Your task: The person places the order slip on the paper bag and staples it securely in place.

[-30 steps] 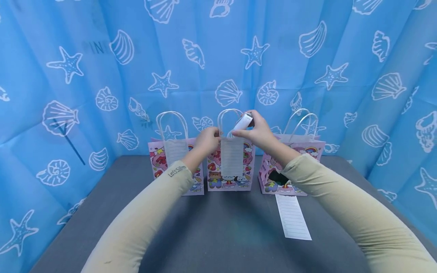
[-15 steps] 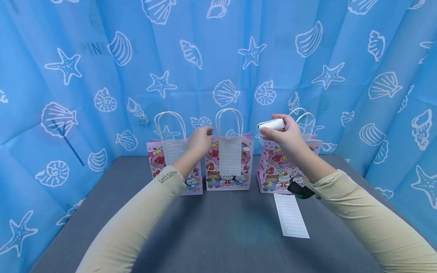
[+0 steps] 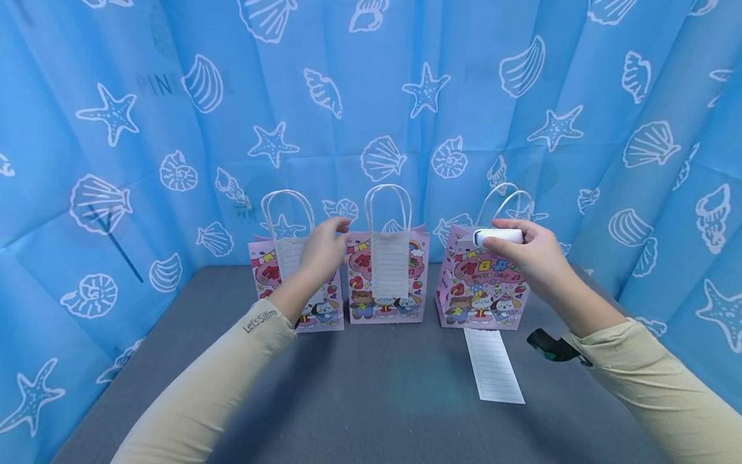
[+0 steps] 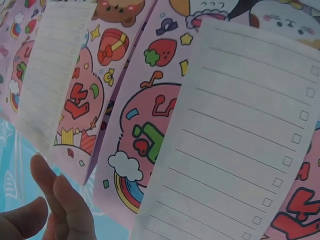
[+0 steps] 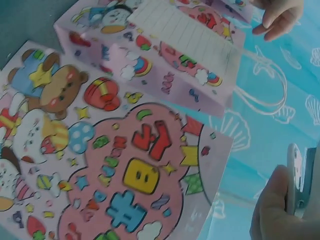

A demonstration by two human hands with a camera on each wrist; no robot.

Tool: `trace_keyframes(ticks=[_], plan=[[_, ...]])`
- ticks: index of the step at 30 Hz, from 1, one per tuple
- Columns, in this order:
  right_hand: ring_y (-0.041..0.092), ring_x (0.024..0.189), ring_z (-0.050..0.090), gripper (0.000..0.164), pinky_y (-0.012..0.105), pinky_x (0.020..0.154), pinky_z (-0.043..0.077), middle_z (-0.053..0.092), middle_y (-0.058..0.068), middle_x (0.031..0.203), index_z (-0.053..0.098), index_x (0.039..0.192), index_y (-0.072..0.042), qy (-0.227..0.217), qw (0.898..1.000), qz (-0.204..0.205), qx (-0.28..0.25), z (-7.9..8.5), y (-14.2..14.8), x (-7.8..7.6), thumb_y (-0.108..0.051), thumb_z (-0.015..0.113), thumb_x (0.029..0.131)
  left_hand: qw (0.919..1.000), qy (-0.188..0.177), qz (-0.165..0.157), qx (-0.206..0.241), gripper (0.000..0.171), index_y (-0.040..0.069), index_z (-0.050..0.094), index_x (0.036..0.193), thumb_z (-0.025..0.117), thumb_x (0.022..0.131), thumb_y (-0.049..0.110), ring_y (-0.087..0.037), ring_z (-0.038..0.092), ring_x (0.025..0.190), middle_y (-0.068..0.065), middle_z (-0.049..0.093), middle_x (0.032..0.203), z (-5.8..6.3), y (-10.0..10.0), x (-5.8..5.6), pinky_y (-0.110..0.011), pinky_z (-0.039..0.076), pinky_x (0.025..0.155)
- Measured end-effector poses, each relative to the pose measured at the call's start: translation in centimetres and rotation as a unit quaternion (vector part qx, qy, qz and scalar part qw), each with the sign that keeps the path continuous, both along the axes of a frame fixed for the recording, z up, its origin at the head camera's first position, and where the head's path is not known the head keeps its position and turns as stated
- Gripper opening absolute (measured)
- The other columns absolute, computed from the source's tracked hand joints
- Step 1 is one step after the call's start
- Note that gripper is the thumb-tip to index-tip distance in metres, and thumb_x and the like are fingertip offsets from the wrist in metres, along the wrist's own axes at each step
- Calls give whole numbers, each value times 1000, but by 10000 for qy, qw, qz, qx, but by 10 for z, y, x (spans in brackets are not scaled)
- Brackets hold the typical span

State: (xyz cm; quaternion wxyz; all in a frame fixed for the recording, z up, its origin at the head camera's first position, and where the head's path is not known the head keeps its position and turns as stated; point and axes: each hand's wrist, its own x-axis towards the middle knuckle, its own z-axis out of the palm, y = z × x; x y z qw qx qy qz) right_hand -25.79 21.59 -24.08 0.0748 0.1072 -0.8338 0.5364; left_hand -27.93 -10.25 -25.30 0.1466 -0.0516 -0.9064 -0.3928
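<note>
My right hand (image 3: 542, 254) grips a small white stapler (image 3: 503, 238) in front of the top of the right pink gift bag (image 3: 484, 283). That bag stands upright, its cartoon front bare of paper. My left hand (image 3: 324, 248) holds nothing; its fingers are relaxed in front of the left gift bag (image 3: 266, 274), near the middle bag's edge. A lined paper strip (image 3: 390, 265) hangs from the top of the middle gift bag (image 3: 418, 283). Another lined strip (image 3: 290, 254) hangs on the left bag, partly behind my hand. Both strips also show in the left wrist view.
A loose lined strip (image 3: 494, 366) lies on the grey table (image 3: 371, 399) before the right bag. White twisted handles (image 3: 388, 188) stand up from the bags. A blue shell-print curtain (image 3: 359, 96) hangs close behind them. A dark wrist device (image 3: 553, 346) sits below my right sleeve.
My right hand has carried the stapler from the middle bag's top rightward to the right bag. My left hand has let go of the middle bag and drawn back leftward.
</note>
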Motion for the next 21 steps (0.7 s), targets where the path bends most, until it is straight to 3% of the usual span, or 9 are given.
trace_keyframes(ticks=[8,15,19,21], plan=[[6,89,55,61,16,74,46,47,25,127,41,139,10,123,9995,-59,279,-9,23,2,-30,60,97,9999,125,-56,-58,35,8,52,136,51,101,12,-20,62,66,-11,58,130,-9,-7,7,-28,50,58],[18,95,52,63,19,75,44,49,25,128,46,136,8,25,9957,-469,798,-14,38,1,-40,58,97,9999,107,-120,-50,35,5,52,136,51,101,11,-21,64,68,-13,58,129,-17,-11,11,-28,50,57],[7,88,54,64,17,70,46,53,24,122,48,133,12,73,9936,-671,910,-18,48,2,-40,57,97,9998,147,-113,-95,36,5,52,137,51,102,11,-15,59,61,-13,60,127,-22,-12,14,-28,48,55],[0,82,54,63,15,68,48,58,18,115,49,131,14,115,9935,-717,871,-20,53,2,-39,57,98,9997,177,-114,-88,35,5,52,136,51,101,12,-15,58,59,-13,60,126,-24,-12,16,-28,47,53]])
